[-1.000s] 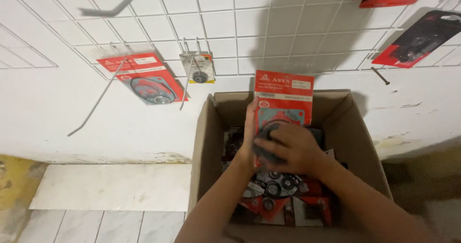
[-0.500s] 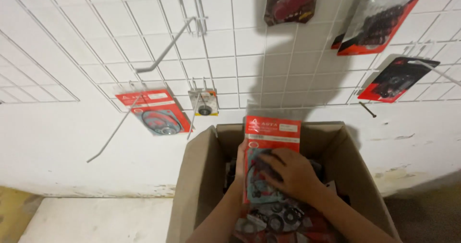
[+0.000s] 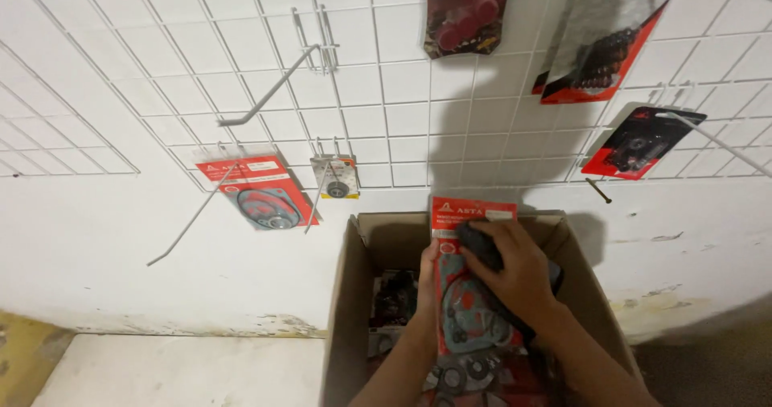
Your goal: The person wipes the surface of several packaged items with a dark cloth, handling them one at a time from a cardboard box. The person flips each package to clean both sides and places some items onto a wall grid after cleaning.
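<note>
**Gasket pack held over the open carton, hooks above partly filled**

White wall and wire grid panel (image 3: 402,109) fill the view ahead of us, with a pale floor strip at lower left. Nearest to us, our two forearms reach into an open cardboard box (image 3: 346,310) set against the wall. It holds many more red-carded packs of rings and gaskets (image 3: 466,375), so we judge most of the stock is not yet out.

Our left hand (image 3: 429,282) grips the left edge of a red-topped gasket pack (image 3: 470,294), fingers curled round behind it, thumb on the front. Our right hand (image 3: 515,270) lies over the front of the pack, fingers pressed together and curved across the upper part, just below the red header. The pack stands upright above the box, touching both hands, not on any hook.

Beyond the box, a similar gasket pack (image 3: 261,194) hangs at lower left of the grid, with a small carded part (image 3: 338,178) just beside it. A long bare hook (image 3: 273,93) sticks out above them. Farther up and to the right hang three red-and-black packs (image 3: 643,141). We judge the hanging partly done: a few packs up, one in hand, and many left in the box.
</note>
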